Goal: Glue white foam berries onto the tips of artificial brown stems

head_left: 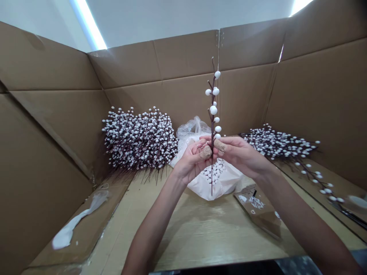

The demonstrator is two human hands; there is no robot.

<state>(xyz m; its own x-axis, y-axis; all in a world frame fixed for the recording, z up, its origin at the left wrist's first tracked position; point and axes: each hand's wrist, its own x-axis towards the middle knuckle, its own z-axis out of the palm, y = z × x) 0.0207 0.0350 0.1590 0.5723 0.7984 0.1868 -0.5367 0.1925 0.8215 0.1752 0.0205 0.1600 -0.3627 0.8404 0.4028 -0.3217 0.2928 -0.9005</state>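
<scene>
Holding a berry stem [212, 110] upright above the table [200, 229], a worker's left hand [190, 160] and right hand [241, 152] meet at its middle, taped fingers [205, 152] pinched closed on the dark twig just below its white berries. Behind the hands sits a plastic bag [229, 183] of loose white beads [213, 172]. Heaped berry branches lie at left [140, 139] and right [275, 143], within cardboard walls [57, 133].

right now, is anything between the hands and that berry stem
Nothing visible does. The left hand and right hand already pinch the berry stem with wrapped fingertips, holding it upright above the plastic bag.
</scene>
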